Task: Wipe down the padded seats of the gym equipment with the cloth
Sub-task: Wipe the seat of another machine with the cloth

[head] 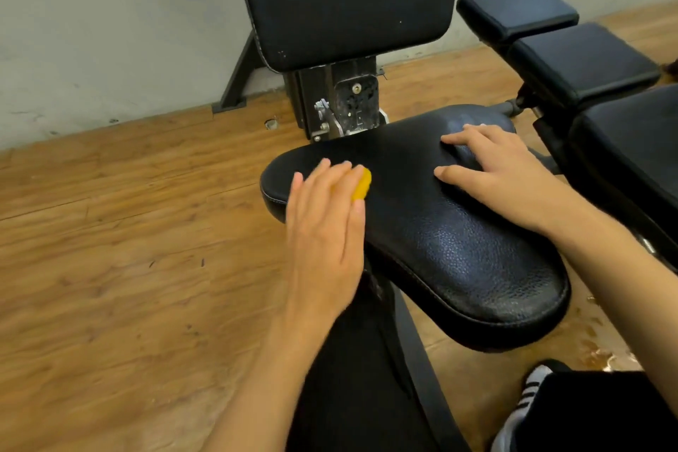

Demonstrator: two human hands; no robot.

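Both forearms reach forward. Left hand (323, 224), fingers nearly straight, presses the cloth (361, 184) at the seat's (440, 235) 10 o'clock end. Right hand (495, 172) lies flat, fingers spread, at 1 o'clock.

Yellow cloth (361, 184), black pebbled seat (440, 231), wood-grain floor (110, 231).
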